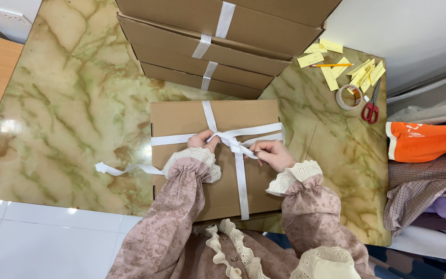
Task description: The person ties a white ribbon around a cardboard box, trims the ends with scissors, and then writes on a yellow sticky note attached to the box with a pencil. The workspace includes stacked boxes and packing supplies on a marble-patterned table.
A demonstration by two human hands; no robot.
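A flat brown cardboard box [181, 118] lies on the marbled table [73, 103] in front of me, crossed by a white ribbon [241, 181]. My left hand [202, 139] pinches the ribbon at the crossing near the box's middle. My right hand [273, 154] grips another strand of the same ribbon just to the right, pulling it taut. A loose ribbon tail [120, 169] trails off the box's left side onto the table. Both sleeves are pink with lace cuffs.
Three similar ribbon-tied cardboard boxes [254, 31] are stacked behind. At the back right lie yellow paper slips [331, 77], a pencil [330, 65], a tape roll [348, 97] and red-handled scissors [371, 108]. Folded clothes [429, 142] sit to the right.
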